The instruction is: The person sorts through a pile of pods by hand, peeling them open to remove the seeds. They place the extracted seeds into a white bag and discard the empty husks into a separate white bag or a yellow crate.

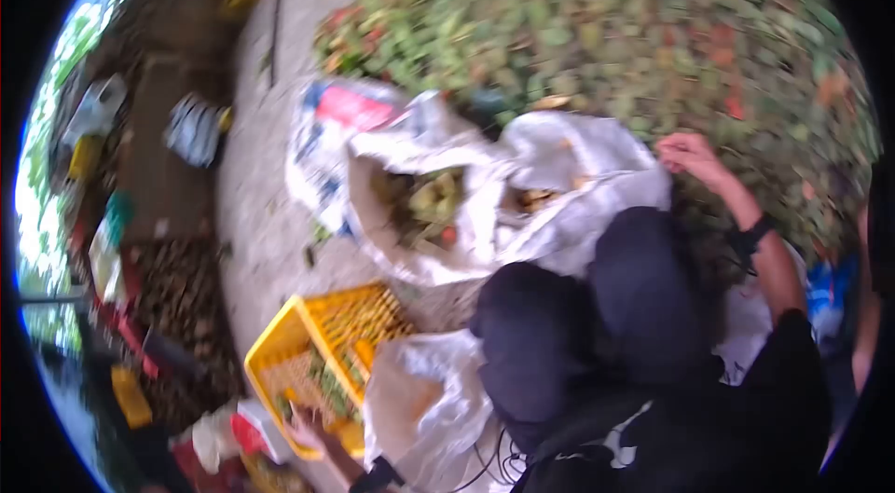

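Note:
My left hand [306, 430] is over the near end of a yellow plastic crate [289, 330], its fingers apart and somewhat blurred, beside small green and orange pieces. My right hand [690, 157] is raised at the edge of a broad pile of green and reddish leaves [578, 18], with curled fingers; anything inside them is too small or blurred to make out. Between the hands, two open white sacks stand side by side. The left sack [419, 260] contains pale green pieces, while brownish-yellow pieces show in the right sack [597, 157].
Another white sack [429, 372] stands against the crate, close to my legs [597, 325]. Thin dark cables [499, 465] lie beside it. Plastic bags [194, 130] and a brown heap [186, 297] are at the left. Part of another person's arm [865, 307] shows at the right edge.

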Available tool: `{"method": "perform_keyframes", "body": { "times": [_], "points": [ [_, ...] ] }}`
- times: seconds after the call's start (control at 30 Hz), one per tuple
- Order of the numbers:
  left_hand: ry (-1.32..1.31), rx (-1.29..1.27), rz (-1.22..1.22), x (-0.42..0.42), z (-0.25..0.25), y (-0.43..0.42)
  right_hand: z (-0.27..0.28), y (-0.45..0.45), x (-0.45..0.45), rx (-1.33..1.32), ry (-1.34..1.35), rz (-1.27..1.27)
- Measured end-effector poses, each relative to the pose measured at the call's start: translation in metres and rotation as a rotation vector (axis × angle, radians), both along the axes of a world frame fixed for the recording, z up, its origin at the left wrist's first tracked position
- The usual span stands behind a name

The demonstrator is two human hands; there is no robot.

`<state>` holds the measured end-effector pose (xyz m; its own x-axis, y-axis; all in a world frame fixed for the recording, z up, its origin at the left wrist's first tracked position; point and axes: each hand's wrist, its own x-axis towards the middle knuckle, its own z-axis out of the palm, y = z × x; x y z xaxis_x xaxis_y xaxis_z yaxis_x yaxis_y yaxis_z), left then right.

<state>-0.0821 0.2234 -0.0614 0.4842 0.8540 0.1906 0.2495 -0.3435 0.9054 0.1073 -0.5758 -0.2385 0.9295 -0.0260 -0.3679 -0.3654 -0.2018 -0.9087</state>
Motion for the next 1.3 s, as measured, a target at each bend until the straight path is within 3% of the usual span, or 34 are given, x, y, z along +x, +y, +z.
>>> {"method": "perform_keyframes", "body": {
  "times": [0.03, 0.07, 0.1, 0.13, 0.23, 0.3, 0.33, 0.47, 0.57, 0.63, 0.73, 0.77, 0.83, 0.87, 0.9, 0.97, 1.07, 1.17, 1.3],
  "points": [
    [0.071, -0.101, 0.021, 0.010, 0.029, -0.052, -0.024, -0.027, -0.015, 0.048, 0.021, -0.107],
    [0.147, -0.186, 0.038, 0.025, 0.036, -0.083, -0.068, -0.061, -0.030, -0.078, -0.150, -0.113],
    [0.162, -0.123, -0.013, 0.043, 0.031, -0.094, -0.071, -0.073, -0.042, -0.389, -0.250, -0.174],
    [0.171, -0.049, -0.093, 0.059, 0.026, -0.108, -0.104, -0.095, -0.054, -0.401, -0.300, -0.313],
    [0.207, 0.144, -0.318, 0.108, 0.011, -0.155, -0.138, -0.110, -0.079, -0.561, -0.083, -0.612],
    [0.235, 0.246, -0.482, 0.139, 0.004, -0.183, -0.132, -0.096, -0.073, -0.734, -0.245, -0.669],
    [0.244, 0.287, -0.565, 0.151, 0.000, -0.195, -0.123, -0.091, -0.065, -0.862, -0.454, -0.654],
    [0.297, 0.415, -0.835, 0.191, -0.003, -0.245, -0.093, -0.089, 0.009, -0.717, -0.640, -0.680],
    [0.329, 0.465, -0.967, 0.208, -0.005, -0.278, -0.097, -0.099, 0.069, -0.415, -0.151, -0.658],
    [0.344, 0.470, -1.017, 0.215, -0.006, -0.295, -0.084, -0.092, 0.081, -0.411, 0.012, -0.538],
    [0.336, 0.512, -1.023, 0.223, -0.006, -0.321, -0.100, -0.081, 0.088, -0.546, -0.045, -0.588],
    [0.349, 0.506, -1.003, 0.226, -0.003, -0.332, -0.106, -0.083, 0.085, -0.562, -0.224, -0.500],
    [0.262, 0.170, -1.053, 0.230, 0.003, -0.355, -0.110, -0.072, 0.076, -0.264, -0.448, -0.507],
    [0.298, 0.141, -1.033, 0.233, 0.009, -0.372, -0.090, -0.060, 0.067, 0.146, -0.344, -0.550],
    [0.323, 0.063, -1.087, 0.239, 0.009, -0.385, -0.059, -0.054, 0.054, 0.146, -0.340, -0.538],
    [0.413, -0.105, -1.250, 0.252, 0.011, -0.416, 0.005, -0.042, 0.031, 0.537, -0.277, -0.235],
    [0.599, -0.248, -1.552, 0.268, 0.019, -0.493, 0.072, -0.003, 0.023, 0.546, -0.349, 0.007],
    [0.710, -0.655, -1.630, 0.269, 0.016, -0.543, 0.102, 0.036, 0.026, 0.439, -0.306, 0.255],
    [0.632, -0.617, -1.682, 0.271, -0.010, -0.539, 0.120, 0.076, 0.027, 0.280, -0.377, 0.281]
  ]
}}
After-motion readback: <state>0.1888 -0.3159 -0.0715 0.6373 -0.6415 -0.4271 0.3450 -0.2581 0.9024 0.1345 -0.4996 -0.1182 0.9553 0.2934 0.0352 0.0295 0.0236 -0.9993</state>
